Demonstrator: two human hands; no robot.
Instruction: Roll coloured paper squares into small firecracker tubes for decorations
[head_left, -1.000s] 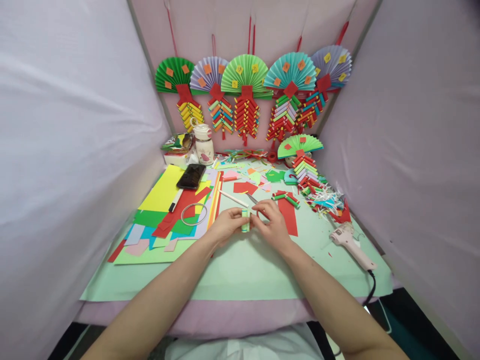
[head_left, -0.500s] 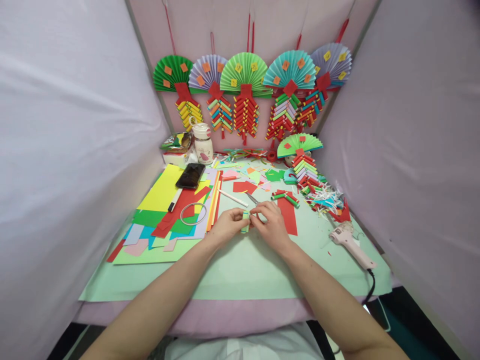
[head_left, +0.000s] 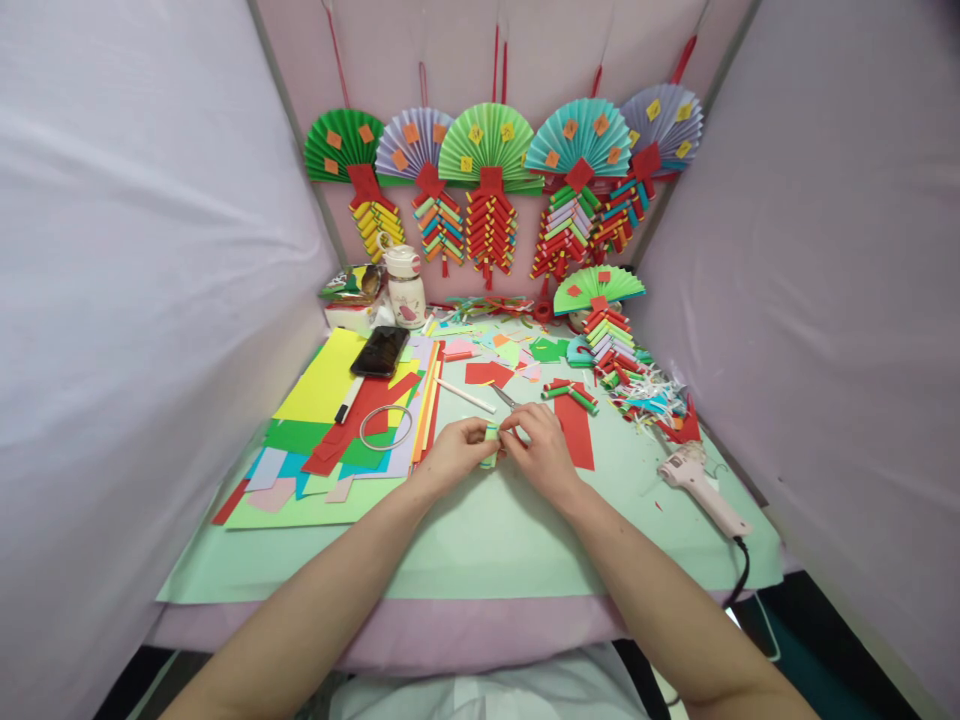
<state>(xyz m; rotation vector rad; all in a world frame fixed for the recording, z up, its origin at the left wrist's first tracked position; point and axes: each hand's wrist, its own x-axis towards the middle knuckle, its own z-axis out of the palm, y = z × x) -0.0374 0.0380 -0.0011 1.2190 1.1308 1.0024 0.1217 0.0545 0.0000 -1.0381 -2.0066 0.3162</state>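
Between my hands, above the pale green table sheet (head_left: pixel 510 550), is a small light green paper piece (head_left: pixel 490 446) with a darker band near its top. My left hand (head_left: pixel 459 448) is closed on its left side, thumb and fingers pinching it. My right hand (head_left: pixel 541 446) has its fingertips drawn together at the piece's right edge; what they pinch is hidden. Scissors (head_left: pixel 504 396) lie just beyond my right fingers, blades pointing away. A white pen (head_left: pixel 466 396) rests beyond my left hand. Small red and green paper rolls (head_left: pixel 571 394) lie near a red paper sheet (head_left: pixel 576 436).
Coloured paper (head_left: pixel 307 390) spreads at the left, with a phone (head_left: pixel 380 352) and a metal ring (head_left: pixel 386 427) on it. A glue gun (head_left: pixel 703 488) lies at the right, its cord over the edge. Paper firecracker ornaments (head_left: pixel 491 150) hang behind; a bottle (head_left: pixel 406 288) stands at the back.
Almost nothing differs. Both hands keep their pinch around the green paper piece, and the whole view has shifted very slightly.
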